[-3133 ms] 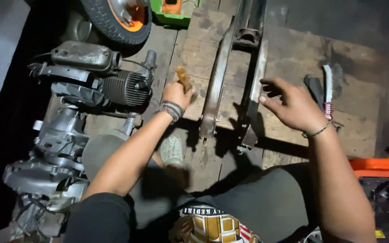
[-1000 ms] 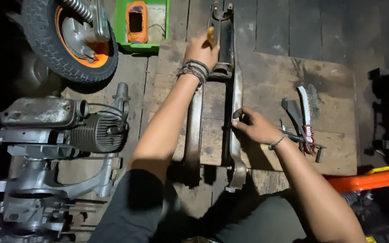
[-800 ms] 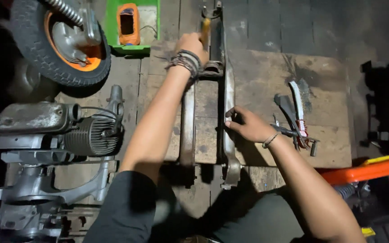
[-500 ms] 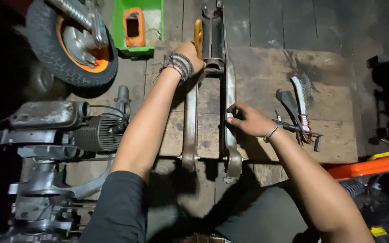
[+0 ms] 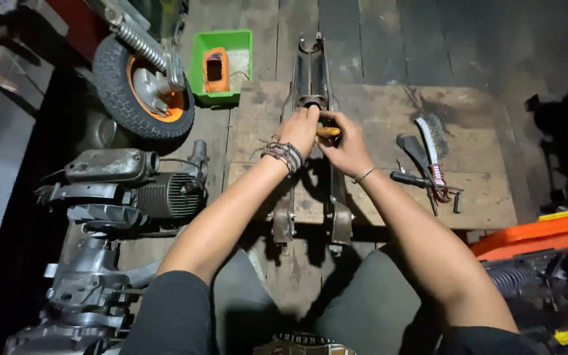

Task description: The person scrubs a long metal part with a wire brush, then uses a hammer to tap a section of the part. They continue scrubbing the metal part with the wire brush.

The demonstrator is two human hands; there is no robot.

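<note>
- Now both hands meet at the middle of the metal fork frame (image 5: 311, 72), which lies lengthwise on the wooden board (image 5: 389, 112); half a second ago they were apart, the left high beside the frame's far end and the right flat on the frame's right rail.
- Left hand (image 5: 300, 128): closed, fingers curled down onto the round cross-piece of the frame, touching the small yellow-handled tool (image 5: 328, 131). Whether it grips the tool or only the frame cannot be told.
- Right hand (image 5: 343, 143): fingers wrapped around the tool's yellow handle from the right, so the tool has come down from the far end to the frame's centre and is now held between the two hands.
- Judgement: the work has shifted from the far part of the frame to the cross-piece, with both hands bearing on one spot.
- Frame position: unchanged on the board, near ends overhanging the board's near edge, far end reaching past the far edge toward the green tray (image 5: 221, 62).
- Untouched at the board's right side: a wire brush (image 5: 428, 148) and a dark-handled tool (image 5: 407, 178).
- Off the board's left edge: an engine block (image 5: 136, 187); a wheel with an orange rim (image 5: 146, 92) stands beyond it.
</note>
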